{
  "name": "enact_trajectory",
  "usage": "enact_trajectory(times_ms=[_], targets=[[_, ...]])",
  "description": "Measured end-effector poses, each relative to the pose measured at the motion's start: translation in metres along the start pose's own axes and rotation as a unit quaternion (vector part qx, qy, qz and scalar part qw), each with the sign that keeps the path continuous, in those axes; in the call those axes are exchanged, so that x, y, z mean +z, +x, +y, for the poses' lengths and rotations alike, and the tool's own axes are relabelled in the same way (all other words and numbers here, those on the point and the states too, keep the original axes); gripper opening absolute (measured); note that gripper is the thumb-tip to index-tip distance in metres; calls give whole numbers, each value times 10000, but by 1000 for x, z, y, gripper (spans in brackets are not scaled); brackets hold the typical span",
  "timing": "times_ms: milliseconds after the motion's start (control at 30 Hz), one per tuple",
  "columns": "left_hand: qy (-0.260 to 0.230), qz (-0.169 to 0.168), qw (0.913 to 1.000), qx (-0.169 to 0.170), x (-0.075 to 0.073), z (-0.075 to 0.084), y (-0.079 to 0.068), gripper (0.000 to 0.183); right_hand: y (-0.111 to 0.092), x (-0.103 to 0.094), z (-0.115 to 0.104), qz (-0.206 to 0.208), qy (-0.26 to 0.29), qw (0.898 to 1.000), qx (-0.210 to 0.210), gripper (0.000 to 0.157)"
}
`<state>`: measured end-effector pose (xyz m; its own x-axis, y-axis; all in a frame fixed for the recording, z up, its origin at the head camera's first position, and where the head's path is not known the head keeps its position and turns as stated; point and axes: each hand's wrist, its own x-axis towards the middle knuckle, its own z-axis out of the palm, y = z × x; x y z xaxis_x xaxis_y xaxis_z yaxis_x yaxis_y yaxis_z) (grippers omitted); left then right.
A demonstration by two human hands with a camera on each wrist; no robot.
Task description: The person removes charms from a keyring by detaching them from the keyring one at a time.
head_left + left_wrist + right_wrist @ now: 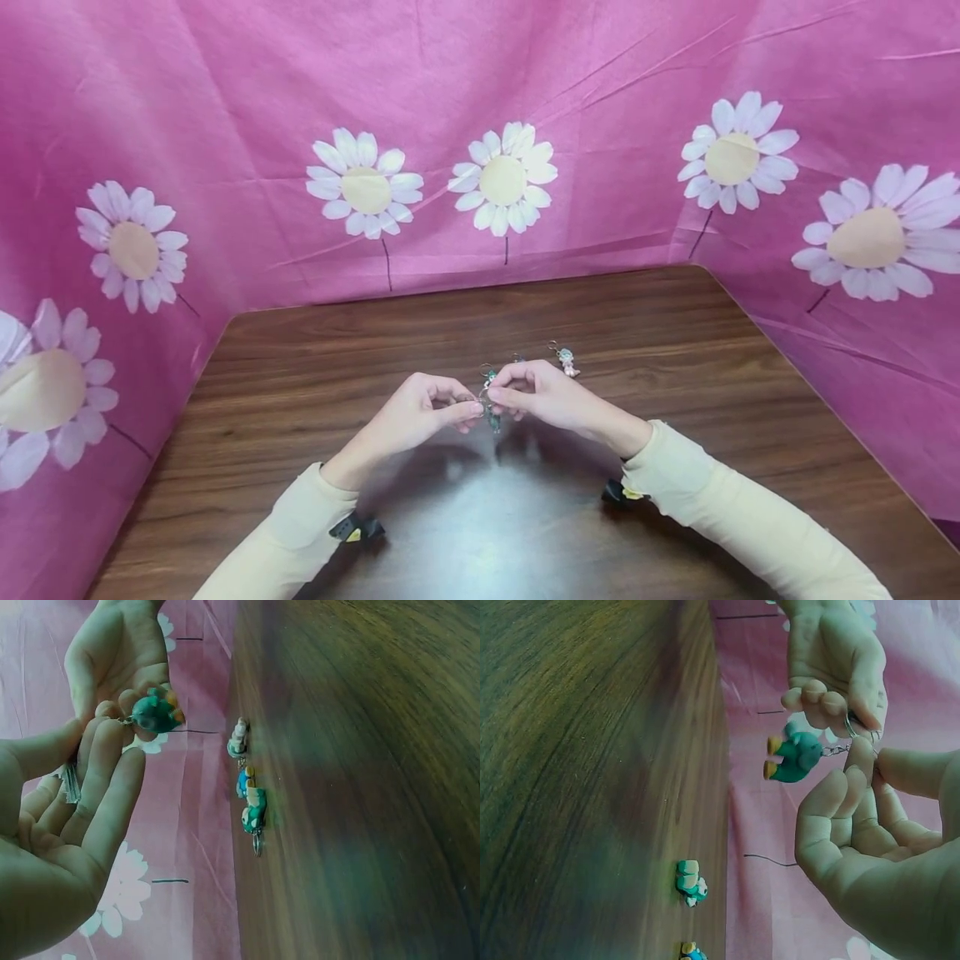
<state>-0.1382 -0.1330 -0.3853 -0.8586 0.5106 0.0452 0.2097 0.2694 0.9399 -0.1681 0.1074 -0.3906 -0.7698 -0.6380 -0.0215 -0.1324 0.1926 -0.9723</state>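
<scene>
Both hands meet over the table, holding a keychain with a small green, orange-footed figurine (796,756) that dangles from a short chain. My left hand (427,406) pinches its metal split ring (850,724) between thumb and forefinger. A flat silvery piece (70,780) shows between the left fingers in the left wrist view; its kind is not clear. With thumb and fingertips, my right hand (551,397) pinches the ring's other side, close to the chain. Beyond the hands lie a green-and-cream figurine keychain (254,810), a blue-and-yellow one (245,781) and a pale pink-and-white one (567,362).
The brown wood-grain table (315,350) is bordered at the back and sides by a pink cloth (247,100) printed with white daisies. Dark wrist devices (358,528) sit under the pale sleeves (750,521). Light glares off the tabletop's front middle.
</scene>
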Motion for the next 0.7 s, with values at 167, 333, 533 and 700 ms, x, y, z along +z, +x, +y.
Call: enact_trajectory(times_ms=[167,333,533,700], targets=[[262,-380,9989,-23,3,0,-1,18,1,0,-2,164,-26,9998,-125,16],[355,-563,9976,190,3,4,-1,14,2,-2,-9,285,25,9993,-260,19],[556,-457,9970,272,-2,8,-4,11,-2,-12,-17,438,207,9980,-398,22],[708,-39,9971,265,-8,7,-9,11,-12,-29,-21,930,156,9945,-464,22]])
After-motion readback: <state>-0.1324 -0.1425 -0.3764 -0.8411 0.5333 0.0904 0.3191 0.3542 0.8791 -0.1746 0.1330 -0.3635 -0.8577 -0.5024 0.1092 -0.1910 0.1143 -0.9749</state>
